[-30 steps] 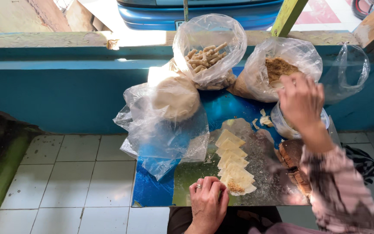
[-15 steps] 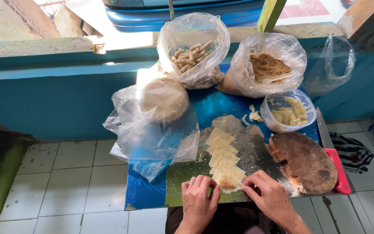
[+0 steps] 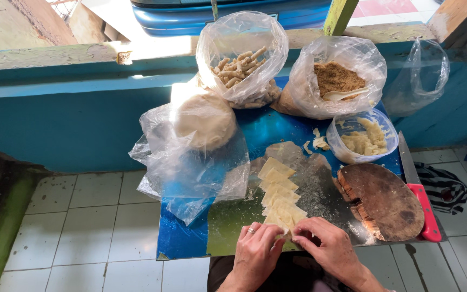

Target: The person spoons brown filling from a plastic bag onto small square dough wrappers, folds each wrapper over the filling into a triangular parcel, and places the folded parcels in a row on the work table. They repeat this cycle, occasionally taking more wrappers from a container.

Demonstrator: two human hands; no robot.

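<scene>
Hands are working at the near end of the row of dough squares [image 3: 278,196] on the blue table [image 3: 185,240]. Left hand [image 3: 255,250], ring on one finger, and right hand [image 3: 325,246] are both pinching the nearest dough square [image 3: 283,233], fingers closing on its edges, grip grasping it from each side. Round wooden board [image 3: 385,200] is lying just right of the row, red-handled knife [image 3: 420,194] beyond it. Behind the row: bowl of filling [image 3: 364,138], bag of brown crumbs [image 3: 337,75], bag of finished rolls [image 3: 241,59], bagged dough lump [image 3: 201,119] to the left.
</scene>
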